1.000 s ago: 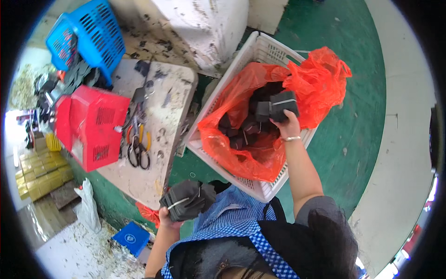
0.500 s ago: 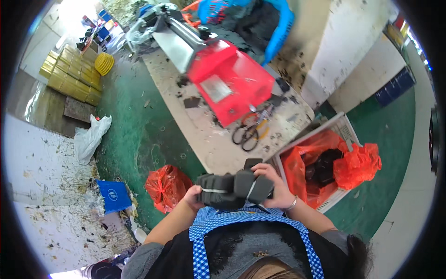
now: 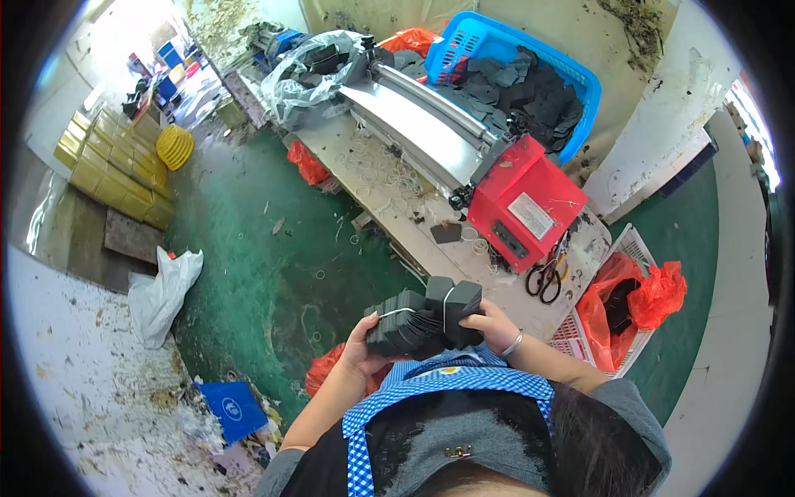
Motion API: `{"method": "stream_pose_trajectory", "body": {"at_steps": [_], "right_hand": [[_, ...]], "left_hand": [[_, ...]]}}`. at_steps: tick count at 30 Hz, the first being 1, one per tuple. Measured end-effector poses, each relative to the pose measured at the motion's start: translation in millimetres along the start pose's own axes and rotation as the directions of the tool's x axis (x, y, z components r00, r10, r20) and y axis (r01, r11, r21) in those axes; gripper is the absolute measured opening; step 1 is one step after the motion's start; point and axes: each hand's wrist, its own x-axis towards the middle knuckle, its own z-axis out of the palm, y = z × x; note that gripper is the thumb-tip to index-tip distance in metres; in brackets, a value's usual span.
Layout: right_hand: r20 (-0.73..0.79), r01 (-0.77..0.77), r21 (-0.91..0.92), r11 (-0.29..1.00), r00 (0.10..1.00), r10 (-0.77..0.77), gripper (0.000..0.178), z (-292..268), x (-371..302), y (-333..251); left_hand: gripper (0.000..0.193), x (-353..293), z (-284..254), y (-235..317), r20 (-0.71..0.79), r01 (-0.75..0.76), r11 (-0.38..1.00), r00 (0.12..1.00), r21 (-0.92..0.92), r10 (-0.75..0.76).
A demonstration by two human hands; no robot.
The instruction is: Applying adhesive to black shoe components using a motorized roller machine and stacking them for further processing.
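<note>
My left hand (image 3: 361,348) grips a bundle of stacked thin black pieces (image 3: 396,335) from its left side, thumb near the top. A pale band crosses that stack, and its layered edges fan out slightly. Against it stands a second banded black bundle (image 3: 460,303), which my right hand (image 3: 497,328) clasps from the right. Both bundles are held together in front of my checked apron, at the near end of the table. The fingers underneath the bundles are hidden.
A red machine with metal rollers (image 3: 530,203) stands on the worn table (image 3: 497,290), with black-handled scissors (image 3: 543,283) beside it. Behind is a blue basket (image 3: 590,91) of black pieces. A white crate (image 3: 571,344) with red bags stands right; a red bag (image 3: 325,369) lies left.
The view has swung, so the machine and table now appear farther right and more of the basket shows. Both bundles have been tilted, bringing the left stack's layered edges into view.
</note>
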Motion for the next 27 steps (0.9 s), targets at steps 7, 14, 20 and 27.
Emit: {"method": "stream_pose_trajectory", "body": {"at_steps": [7, 14, 20, 27], "right_hand": [[-0.139, 0.043, 0.152, 0.987, 0.990, -0.021, 0.043, 17.4, 86.0, -17.7], [-0.244, 0.010, 0.148, 0.989, 0.969, 0.026, 0.039, 42.5, 218.1, -55.2], [-0.248, 0.136, 0.185, 0.973, 0.965, -0.088, 0.037, 62.9, 321.8, -68.1], [-0.657, 0.050, -0.235, 0.971, 0.728, -0.196, 0.051, 59.2, 451.5, -54.8]], "left_hand": [[0.054, 54.9, -7.7, 86.8, -0.123, -0.071, 0.979, 0.988, 0.193, 0.096], [0.047, 107.8, -0.2, 213.2, -0.206, -0.121, 0.926, 0.957, 0.357, 0.204], [0.040, 146.9, -0.2, 301.6, -0.194, -0.151, 0.913, 0.952, 0.380, 0.238], [0.052, 251.0, -55.1, 406.5, -0.209, -0.003, 0.925, 0.974, 0.381, 0.089]]}}
